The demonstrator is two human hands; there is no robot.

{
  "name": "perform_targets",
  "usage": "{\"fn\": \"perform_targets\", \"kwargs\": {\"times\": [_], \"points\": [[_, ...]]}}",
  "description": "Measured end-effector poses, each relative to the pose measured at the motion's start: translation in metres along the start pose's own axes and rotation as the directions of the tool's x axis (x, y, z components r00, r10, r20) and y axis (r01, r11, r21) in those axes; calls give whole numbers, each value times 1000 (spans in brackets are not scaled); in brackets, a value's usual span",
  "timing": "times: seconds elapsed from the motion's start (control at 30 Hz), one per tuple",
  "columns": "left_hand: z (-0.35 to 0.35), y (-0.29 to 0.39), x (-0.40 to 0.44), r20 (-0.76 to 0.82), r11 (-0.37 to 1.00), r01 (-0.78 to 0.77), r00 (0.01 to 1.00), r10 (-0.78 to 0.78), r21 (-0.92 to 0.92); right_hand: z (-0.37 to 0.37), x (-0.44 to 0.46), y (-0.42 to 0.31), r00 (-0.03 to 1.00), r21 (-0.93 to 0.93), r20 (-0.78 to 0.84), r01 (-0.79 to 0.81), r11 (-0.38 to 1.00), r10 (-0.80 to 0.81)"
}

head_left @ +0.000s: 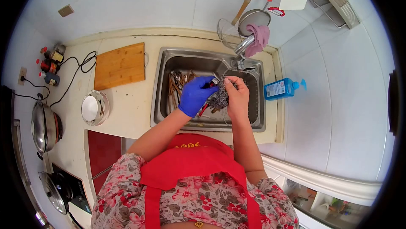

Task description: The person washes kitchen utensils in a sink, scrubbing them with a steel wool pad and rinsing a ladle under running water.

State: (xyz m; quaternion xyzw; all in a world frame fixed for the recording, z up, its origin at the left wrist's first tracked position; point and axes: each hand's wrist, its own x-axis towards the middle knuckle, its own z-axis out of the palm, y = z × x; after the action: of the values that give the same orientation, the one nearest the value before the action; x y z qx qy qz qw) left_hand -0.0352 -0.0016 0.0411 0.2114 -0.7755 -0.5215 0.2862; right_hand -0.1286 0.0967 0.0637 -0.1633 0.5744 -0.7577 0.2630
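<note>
Over the steel sink [157, 119], my left hand [195, 95] wears a blue glove and is closed on a small utensil whose shape is mostly hidden; a red handle [204, 109] shows just below it. My bare right hand [237, 98] is closed on a grey steel wool scrubber [220, 98], which touches the utensil between both hands. Chopsticks [172, 91] and other utensils lie in the sink, left of and beneath my gloved hand. The faucet [244, 45], with a pink cloth [258, 40] on it, stands behind my right hand.
Right of the sink is a blue soap bottle [279, 89]. To the left are a wooden cutting board [119, 66], stacked bowls [94, 108], sauce bottles [51, 66], a black cord and a lidded pan [43, 125]. A strainer [253, 21] hangs at the back wall.
</note>
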Motion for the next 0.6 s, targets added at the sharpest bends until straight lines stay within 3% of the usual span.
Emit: {"fn": "perform_targets", "kwargs": {"times": [0.07,0.13,0.2,0.23,0.3,0.4,0.53,0.6], "points": [[3,-6,3,-56,986,62,996,-71,-155,0,-2,1,999,-58,-5,32,998,-32],[3,-10,3,-75,990,63,995,-73,-127,4,-6,-5,997,-114,-13,69,991,-70],[6,-13,3,-89,993,61,994,-70,-100,12,-11,-11,921,-540,121,374,754,-371],[7,-14,3,-117,999,6,993,-12,-52,14,-11,-11,921,-541,118,374,753,-372],[10,-11,1,-142,999,-49,989,48,-1,17,-9,-11,884,-686,179,426,589,-432],[9,-1,0,-157,995,-98,982,103,36,14,-9,-9,833,-665,207,505,550,-514],[10,-1,-2,-108,997,-69,992,72,32,6,-5,-3,903,-611,134,400,683,-408],[10,0,-2,-91,1000,-29,995,30,13,2,-4,-5,994,-371,-71,46,927,-78]]}}
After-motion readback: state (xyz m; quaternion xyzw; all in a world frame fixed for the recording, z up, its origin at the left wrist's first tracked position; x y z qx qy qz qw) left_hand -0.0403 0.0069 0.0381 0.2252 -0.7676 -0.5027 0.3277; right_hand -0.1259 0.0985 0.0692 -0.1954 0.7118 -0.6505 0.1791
